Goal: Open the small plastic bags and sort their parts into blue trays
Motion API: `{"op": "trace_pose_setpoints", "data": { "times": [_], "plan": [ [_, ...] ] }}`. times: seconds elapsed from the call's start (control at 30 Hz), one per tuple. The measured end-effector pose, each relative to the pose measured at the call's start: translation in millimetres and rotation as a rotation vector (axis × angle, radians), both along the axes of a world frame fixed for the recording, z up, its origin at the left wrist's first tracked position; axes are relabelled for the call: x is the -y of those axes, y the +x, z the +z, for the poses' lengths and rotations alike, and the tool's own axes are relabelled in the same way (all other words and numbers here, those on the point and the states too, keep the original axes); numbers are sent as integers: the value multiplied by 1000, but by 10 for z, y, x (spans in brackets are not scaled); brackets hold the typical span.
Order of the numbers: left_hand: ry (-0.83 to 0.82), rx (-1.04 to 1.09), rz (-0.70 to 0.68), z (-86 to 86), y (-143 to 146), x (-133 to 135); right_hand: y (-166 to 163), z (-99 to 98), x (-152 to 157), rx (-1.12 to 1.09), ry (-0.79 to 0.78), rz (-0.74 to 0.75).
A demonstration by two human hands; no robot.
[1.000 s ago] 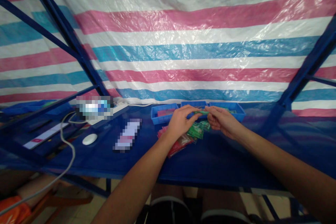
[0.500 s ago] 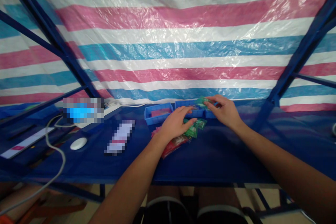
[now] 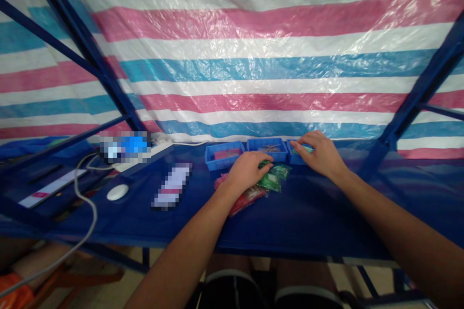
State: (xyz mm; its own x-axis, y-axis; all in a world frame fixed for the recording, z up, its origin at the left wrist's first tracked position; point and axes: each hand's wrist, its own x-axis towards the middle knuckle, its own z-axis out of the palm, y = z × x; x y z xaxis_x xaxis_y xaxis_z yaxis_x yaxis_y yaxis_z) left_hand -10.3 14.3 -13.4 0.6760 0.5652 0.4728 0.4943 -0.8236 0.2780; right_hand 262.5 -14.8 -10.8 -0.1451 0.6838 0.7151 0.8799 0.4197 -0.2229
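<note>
My left hand [image 3: 248, 171] lies over a pile of small plastic packets, its thumb and fingers closing on a green packet [image 3: 266, 163]. Other green packets [image 3: 270, 182] spread to its right, and red packets [image 3: 247, 200] lie under and in front of the wrist. Pink packets [image 3: 220, 180] show left of the wrist. Over the right blue bin [image 3: 295, 158] hovers my right hand [image 3: 319, 154], thumb and fingers apart, holding nothing that I can see. Green packets [image 3: 307, 148] show inside that bin, partly hidden by the hand.
The left blue bin [image 3: 208, 158] holds pink packets; the middle bin [image 3: 250, 146] holds small brownish ones. Leftward on the blue table [image 3: 308, 227] lie a blurred phone-like slab [image 3: 172, 186], a white oval object [image 3: 118, 192], a white cable [image 3: 94, 212] and a power strip [image 3: 145, 155].
My right hand has moved from the middle bin to the right bin, and the green packet has left its fingers. My left hand has closed on a green packet. The view has shifted slightly.
</note>
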Motion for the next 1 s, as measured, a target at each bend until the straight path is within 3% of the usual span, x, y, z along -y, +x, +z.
{"op": "trace_pose_setpoints", "data": {
  "times": [0.2,0.43,0.6,0.8,1.0],
  "plan": [
    [-94,300,-4,111,53,102,-260,-36,140,-183,-83,254],
    [-367,500,-79,161,107,223,-542,-206,178,-744,-523,538],
    [-401,533,-32,104,116,174,-567,-212,156,-837,-529,491],
    [-485,633,-83,59,128,111,-590,-223,168,-890,-515,547],
    [-642,713,-176,27,134,66,-589,-186,191,-836,-479,502]
  ]
}}
